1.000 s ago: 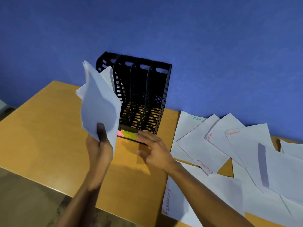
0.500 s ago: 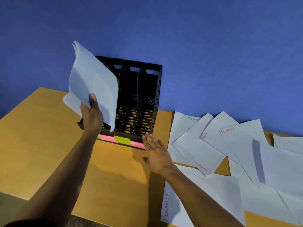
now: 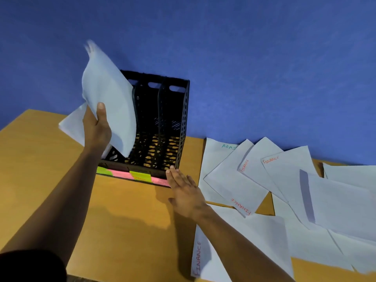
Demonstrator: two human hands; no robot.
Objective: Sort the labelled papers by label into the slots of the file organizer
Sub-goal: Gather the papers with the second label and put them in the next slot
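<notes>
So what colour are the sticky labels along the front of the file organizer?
Alternating green-yellow and pink sticky labels, clearest in the head view.

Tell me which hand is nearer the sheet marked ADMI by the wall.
Right. The right hand lies flat at the organizer's front right corner, just left of the ADMI sheet. The left hand holds papers beyond the organizer.

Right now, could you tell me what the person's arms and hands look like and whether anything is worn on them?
Both forearms are bare. The left hand and right hand show no gloves, rings or watch. A dark sleeve covers the left upper arm at the frame's bottom corner; the right arm leaves the frame uncovered.
</notes>
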